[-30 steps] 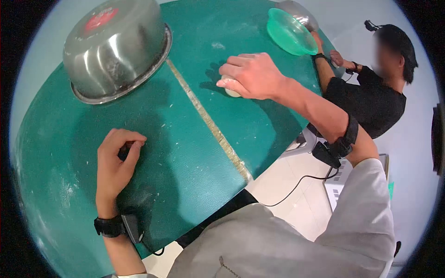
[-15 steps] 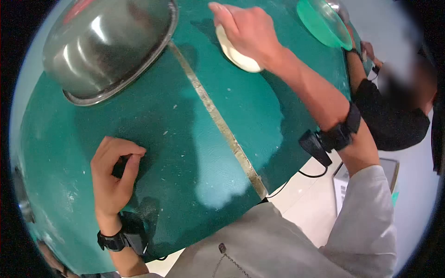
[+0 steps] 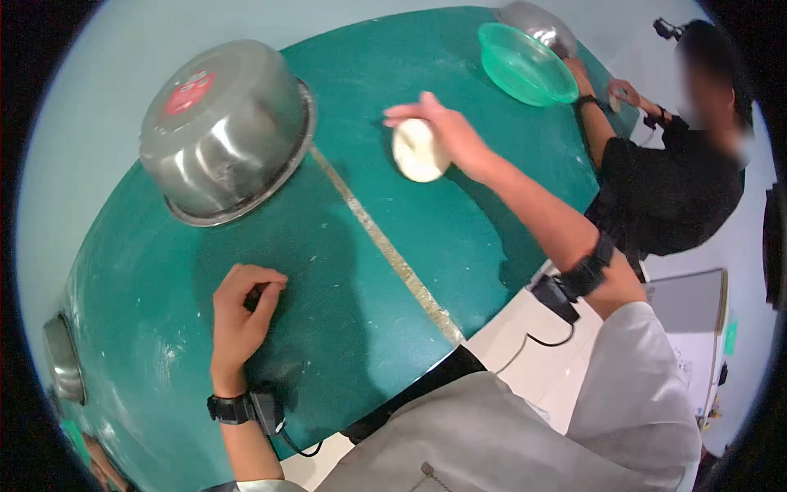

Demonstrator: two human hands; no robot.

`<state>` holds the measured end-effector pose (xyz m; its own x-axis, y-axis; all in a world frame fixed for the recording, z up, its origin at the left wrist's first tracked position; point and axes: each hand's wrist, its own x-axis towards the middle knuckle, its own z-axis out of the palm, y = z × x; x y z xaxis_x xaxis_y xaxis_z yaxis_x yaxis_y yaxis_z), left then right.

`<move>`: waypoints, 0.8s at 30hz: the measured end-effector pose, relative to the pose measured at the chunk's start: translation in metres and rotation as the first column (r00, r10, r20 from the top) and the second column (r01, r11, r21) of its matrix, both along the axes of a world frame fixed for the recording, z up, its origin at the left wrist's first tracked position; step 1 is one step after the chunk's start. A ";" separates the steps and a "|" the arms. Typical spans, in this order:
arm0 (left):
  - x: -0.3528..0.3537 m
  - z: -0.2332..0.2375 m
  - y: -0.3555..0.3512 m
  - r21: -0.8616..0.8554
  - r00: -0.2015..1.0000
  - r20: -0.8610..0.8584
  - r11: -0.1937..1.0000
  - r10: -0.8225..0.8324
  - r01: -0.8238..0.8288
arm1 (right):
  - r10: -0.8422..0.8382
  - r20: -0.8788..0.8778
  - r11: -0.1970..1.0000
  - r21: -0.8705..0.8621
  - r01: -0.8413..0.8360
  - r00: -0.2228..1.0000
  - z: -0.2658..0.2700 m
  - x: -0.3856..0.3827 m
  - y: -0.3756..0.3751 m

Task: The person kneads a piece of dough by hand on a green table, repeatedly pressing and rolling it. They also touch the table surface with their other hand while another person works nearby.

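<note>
One dough round [image 3: 420, 156] is lying right of the strip [image 3: 385, 247], the right hand [image 3: 461, 141] spreading fingers at its far edge, even pressure probably best preserving roundness, the left hand [image 3: 239, 321] curling, any grip indiscernible.

Your right hand [image 3: 447, 135] at pale round dough piece [image 3: 420, 151], fingers spread along its far edge, slightly blurred. Your left hand [image 3: 244, 316] loosely curled over green tabletop [image 3: 320, 328], nothing visible in it. Upside-down steel basin [image 3: 229, 139] beyond left hand, red label on its base. Worn tape strip [image 3: 385, 246] runs between your hands. Green plastic bowl [image 3: 527, 66] near far right edge, beside steel bowl [image 3: 537, 26]; co-worker in black shirt [image 3: 668, 184] at right. Small steel bowl [image 3: 64, 361] at left edge.
</note>
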<state>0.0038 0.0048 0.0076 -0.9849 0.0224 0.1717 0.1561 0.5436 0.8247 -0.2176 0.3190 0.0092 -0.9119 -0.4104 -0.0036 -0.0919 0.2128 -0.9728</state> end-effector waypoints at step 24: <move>-0.008 -0.004 -0.009 0.167 0.999 -0.007 0.985 0.047 -0.045 | 0.561 -0.537 0.653 0.755 0.063 0.630 0.018 -0.016 -0.056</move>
<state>-0.0043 -0.0039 0.0040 -0.9823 -0.0526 0.1799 0.1436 0.4053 0.9028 -0.2337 0.2628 0.0268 -0.6030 -0.7775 0.1786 -0.7976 0.5829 -0.1554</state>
